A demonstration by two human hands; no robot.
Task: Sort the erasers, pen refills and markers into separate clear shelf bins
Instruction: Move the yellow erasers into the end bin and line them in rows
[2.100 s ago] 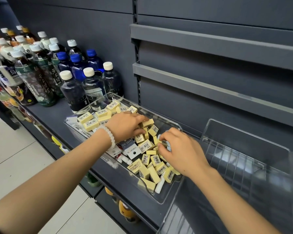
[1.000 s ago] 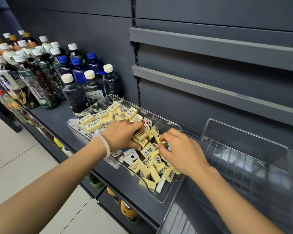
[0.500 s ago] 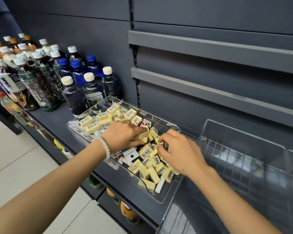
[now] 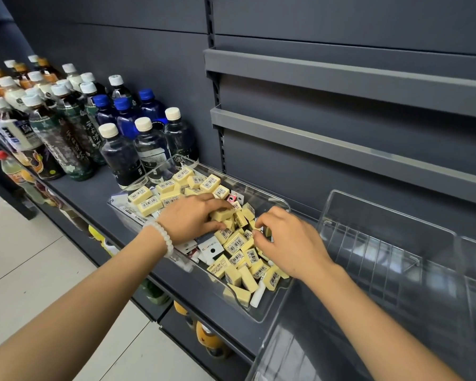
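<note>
Near the shelf's front edge, both hands work inside the clear bin (image 4: 261, 316) of erasers (image 4: 234, 242) — left hand (image 4: 193, 218) now grips a yellow eraser (image 4: 222, 215), reaching further right than before; right hand (image 4: 287, 243) stays curled, pinching erasers

Bright, even light; glare streaks the empty bin (image 4: 382, 243) at 3 o'clock, edges bow wide-angle, focus mostly crisp.
</note>
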